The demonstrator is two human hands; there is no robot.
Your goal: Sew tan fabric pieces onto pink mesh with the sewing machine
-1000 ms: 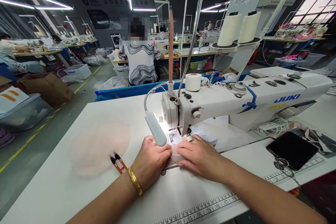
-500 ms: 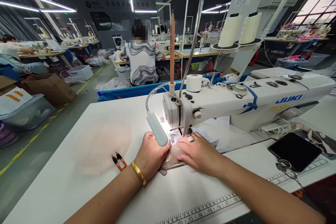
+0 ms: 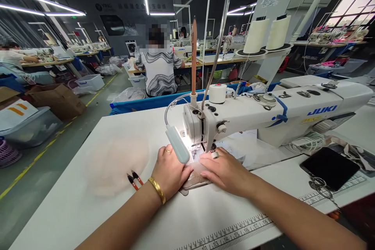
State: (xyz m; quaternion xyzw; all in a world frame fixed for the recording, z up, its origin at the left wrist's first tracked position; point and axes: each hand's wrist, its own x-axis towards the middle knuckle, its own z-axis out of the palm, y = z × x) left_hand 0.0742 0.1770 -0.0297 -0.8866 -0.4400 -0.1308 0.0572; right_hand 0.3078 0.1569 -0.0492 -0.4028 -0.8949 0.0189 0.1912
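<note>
A white sewing machine (image 3: 234,115) stands on the white table, its needle area lit by a grey-green lamp (image 3: 177,144). Light beige-pink fabric (image 3: 197,177) lies flat under the needle area. My left hand (image 3: 168,172), with a gold bracelet at the wrist, rests at the left edge of the fabric, fingers bent and partly behind the lamp, thumb on the fabric. On the right side of the fabric lies my right hand (image 3: 227,170), its fingers spread and pressing down beside the presser foot. Orange-handled thread snips (image 3: 134,179) lie left of my left wrist.
Sheer pale fabric (image 3: 117,164) lies at the table's left. A black phone (image 3: 331,168) with keys (image 3: 318,185) is at the right. A ruler strip (image 3: 228,234) runs along the front edge. Thread cones (image 3: 278,33) stand behind the machine. A person (image 3: 159,66) sits ahead.
My left hand has shifted slightly up and left, and its fingers show more beside the lamp. My right hand stays on the fabric. The view has moved slightly.
</note>
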